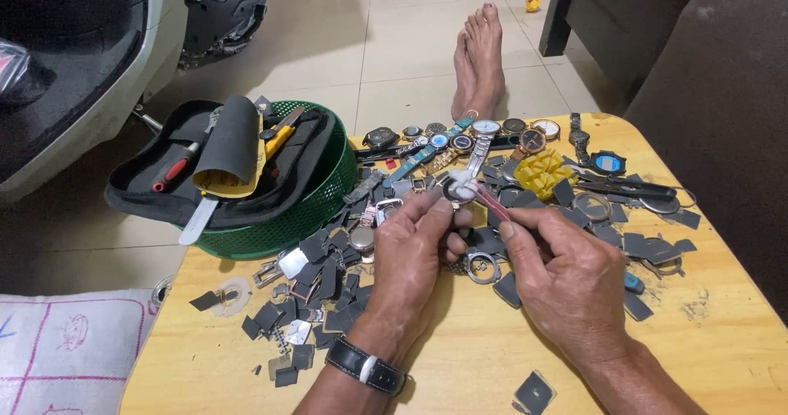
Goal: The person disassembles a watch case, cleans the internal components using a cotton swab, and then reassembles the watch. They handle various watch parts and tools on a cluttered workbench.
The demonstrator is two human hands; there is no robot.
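A home watch-repair corner: wooden table (460, 366) strewn with watches (486, 128), tool pouch (222, 169), tiled floor (410, 45).

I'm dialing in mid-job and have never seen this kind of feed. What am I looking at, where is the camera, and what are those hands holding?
There is no machine: this is one view from a camera on a person's head, looking down at their own bare hands over a yellow wooden table. The left hand pinches a small round watch case. The right hand holds a thin pink-handled tool against it. Around them lie dark small squares, loose watch parts and a row of wristwatches. A green basket at the left holds a black tool pouch. The person's bare feet rest on the tiled floor beyond.
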